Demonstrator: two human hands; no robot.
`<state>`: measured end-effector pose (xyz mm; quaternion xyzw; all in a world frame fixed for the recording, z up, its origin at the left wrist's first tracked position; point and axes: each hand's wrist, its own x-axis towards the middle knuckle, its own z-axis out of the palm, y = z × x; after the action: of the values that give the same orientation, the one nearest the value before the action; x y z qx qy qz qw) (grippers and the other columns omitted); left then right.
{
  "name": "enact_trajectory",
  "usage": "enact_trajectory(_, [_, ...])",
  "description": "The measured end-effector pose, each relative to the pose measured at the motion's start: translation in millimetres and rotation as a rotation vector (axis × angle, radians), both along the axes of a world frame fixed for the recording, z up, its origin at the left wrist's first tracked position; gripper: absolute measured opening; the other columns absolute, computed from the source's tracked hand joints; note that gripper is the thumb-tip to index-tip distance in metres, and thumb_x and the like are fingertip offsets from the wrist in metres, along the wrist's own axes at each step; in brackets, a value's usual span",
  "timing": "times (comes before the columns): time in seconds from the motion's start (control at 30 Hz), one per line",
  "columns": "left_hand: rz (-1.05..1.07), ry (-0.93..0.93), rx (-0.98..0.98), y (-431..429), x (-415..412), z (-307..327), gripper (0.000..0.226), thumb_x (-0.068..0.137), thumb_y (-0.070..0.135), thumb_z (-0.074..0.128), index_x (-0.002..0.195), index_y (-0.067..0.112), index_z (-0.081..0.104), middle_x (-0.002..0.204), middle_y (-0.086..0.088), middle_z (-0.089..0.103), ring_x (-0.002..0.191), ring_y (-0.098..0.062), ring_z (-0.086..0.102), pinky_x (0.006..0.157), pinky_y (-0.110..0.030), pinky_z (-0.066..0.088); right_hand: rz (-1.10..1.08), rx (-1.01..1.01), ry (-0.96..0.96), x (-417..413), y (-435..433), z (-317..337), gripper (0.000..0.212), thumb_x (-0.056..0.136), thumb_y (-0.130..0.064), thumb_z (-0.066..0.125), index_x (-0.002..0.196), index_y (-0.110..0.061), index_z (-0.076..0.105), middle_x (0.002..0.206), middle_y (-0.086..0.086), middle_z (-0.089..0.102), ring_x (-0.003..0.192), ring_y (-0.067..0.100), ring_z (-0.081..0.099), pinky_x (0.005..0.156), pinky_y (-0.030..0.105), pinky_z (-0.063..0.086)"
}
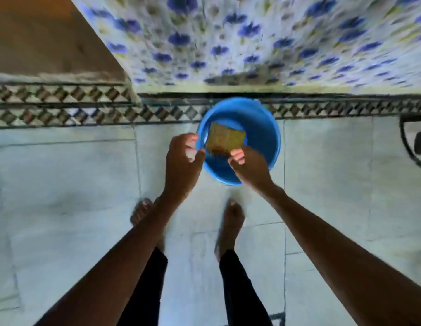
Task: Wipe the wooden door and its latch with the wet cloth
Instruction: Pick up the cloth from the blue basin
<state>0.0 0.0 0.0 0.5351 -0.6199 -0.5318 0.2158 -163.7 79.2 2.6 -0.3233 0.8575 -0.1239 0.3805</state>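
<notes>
A yellowish-brown cloth (224,140) hangs over the blue bucket (263,128) on the floor. My right hand (248,164) pinches its lower right corner. My left hand (183,158) is just left of the cloth at the bucket's rim, fingers curled and apart, with nothing clearly in them. A brown wooden surface (45,36) rises at the upper left; whether it is the door I cannot tell. No latch is in view. The picture is blurred by motion.
A curtain with blue flowers (263,38) hangs ahead above a patterned tile border (63,107). My bare feet (230,222) stand on pale floor tiles behind the bucket. A dark curved object (414,142) sits at the right edge.
</notes>
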Motion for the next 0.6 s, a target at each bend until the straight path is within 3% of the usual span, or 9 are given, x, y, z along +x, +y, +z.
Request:
enact_trajectory(0.07, [0.035, -0.066, -0.067, 10, -18, -43, 0.048, 0.085, 0.013, 0.066, 0.130, 0.001, 0.054, 0.122, -0.010, 0.052, 0.107, -0.021, 0.057, 0.092, -0.027, 0.050, 0.083, 0.158, 0.039, -17, -9, -52, 0.032, 0.080, -0.026, 0.061, 0.108, -0.010, 0.061, 0.109, 0.013, 0.068, 0.099, 0.030, 0.065, 0.087, 0.038, 0.053])
enact_trajectory(0.17, [0.067, -0.081, -0.067, 24, -44, -83, 0.063, 0.086, 0.004, 0.067, 0.144, -0.004, 0.041, 0.135, -0.018, 0.043, 0.123, -0.017, 0.047, 0.100, -0.003, 0.034, 0.240, 0.291, 0.084, -40, -27, -120, 0.063, 0.071, -0.036, 0.056, 0.124, -0.002, 0.052, 0.127, 0.021, 0.054, 0.115, 0.038, 0.054, 0.095, 0.041, 0.046])
enact_trajectory(0.27, [0.088, -0.065, -0.113, 36, -52, -103, 0.073, 0.090, -0.003, 0.060, 0.155, -0.001, 0.028, 0.145, -0.015, 0.036, 0.135, -0.024, 0.044, 0.109, -0.022, 0.041, 0.345, 0.326, 0.193, -55, -41, -162, 0.069, 0.076, -0.022, 0.071, 0.134, -0.002, 0.040, 0.136, 0.023, 0.044, 0.125, 0.041, 0.044, 0.102, 0.041, 0.038])
enact_trajectory(0.37, [0.140, -0.086, -0.148, 39, -55, -113, 0.070, 0.092, -0.004, 0.051, 0.156, 0.000, 0.027, 0.146, -0.016, 0.036, 0.136, -0.024, 0.045, 0.109, -0.027, 0.045, 0.343, 0.345, 0.237, -68, -54, -188, 0.075, 0.079, -0.017, 0.070, 0.141, -0.004, 0.031, 0.142, 0.021, 0.041, 0.130, 0.040, 0.038, 0.103, 0.044, 0.037])
enact_trajectory(0.43, [0.158, -0.073, -0.137, 40, -56, -113, 0.068, 0.091, 0.004, 0.044, 0.156, -0.001, 0.026, 0.144, -0.017, 0.037, 0.134, -0.023, 0.048, 0.106, -0.025, 0.048, 0.335, 0.342, 0.254, -71, -57, -199, 0.075, 0.079, -0.024, 0.071, 0.139, -0.005, 0.033, 0.141, 0.020, 0.044, 0.130, 0.040, 0.039, 0.102, 0.047, 0.039])
enact_trajectory(0.6, [0.130, -0.088, -0.111, 38, -54, -108, 0.068, 0.092, 0.005, 0.042, 0.158, 0.002, 0.025, 0.144, -0.014, 0.038, 0.132, -0.023, 0.049, 0.102, -0.033, 0.053, 0.289, 0.367, 0.155, -63, -62, -181, 0.036, 0.079, -0.034, 0.067, 0.110, -0.016, 0.067, 0.119, 0.018, 0.066, 0.117, 0.035, 0.059, 0.092, 0.041, 0.046])
